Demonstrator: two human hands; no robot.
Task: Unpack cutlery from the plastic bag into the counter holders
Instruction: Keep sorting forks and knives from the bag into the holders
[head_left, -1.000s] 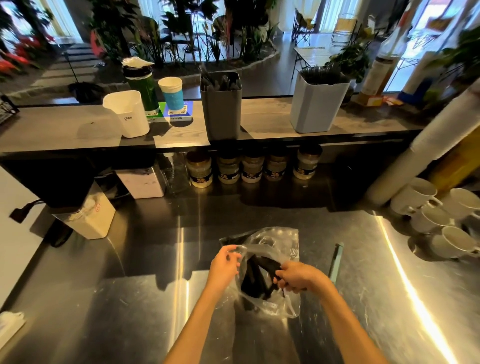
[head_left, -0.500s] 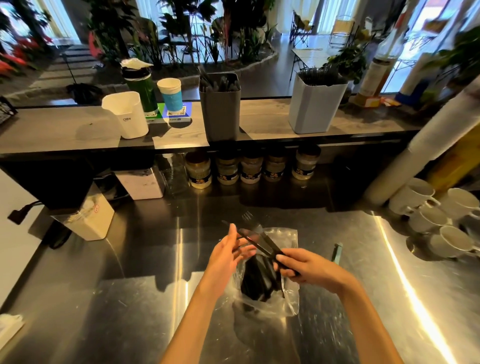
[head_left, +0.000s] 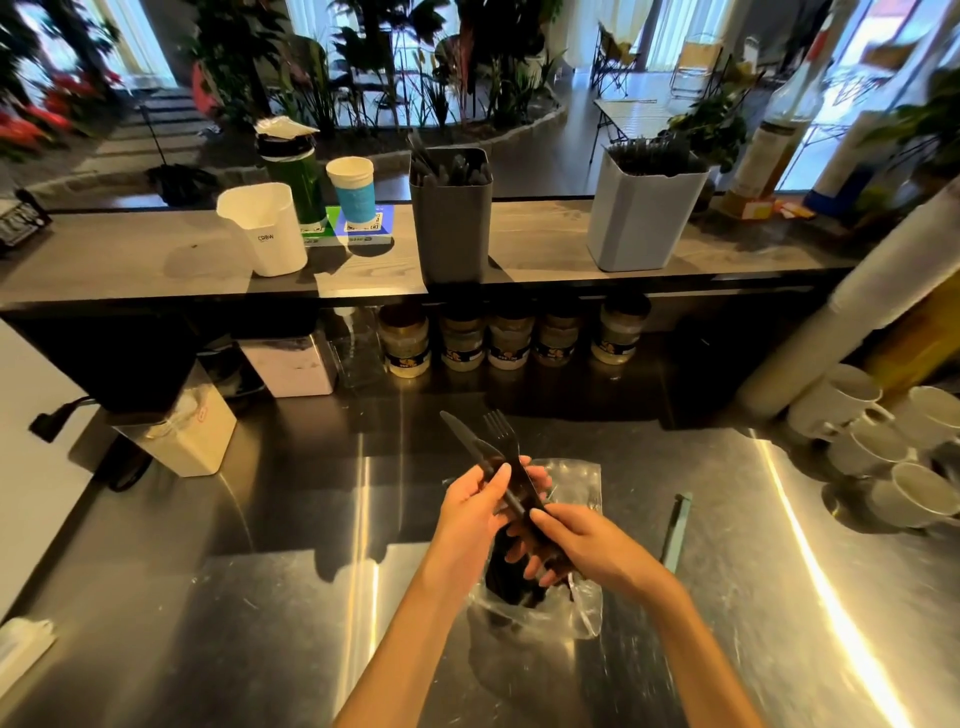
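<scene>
White holder (head_left: 262, 228) reads "CRBW"; both hands grip black cutlery (head_left: 498, 457).

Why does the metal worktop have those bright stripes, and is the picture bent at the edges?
Head view: the steel worktop mirrors light as glare streaks, strongest at right near the white mugs; the wide lens bows the shelf and stretches the corners; the black cutlery in both hands is dark but sharp; the far right edge smears.
</scene>
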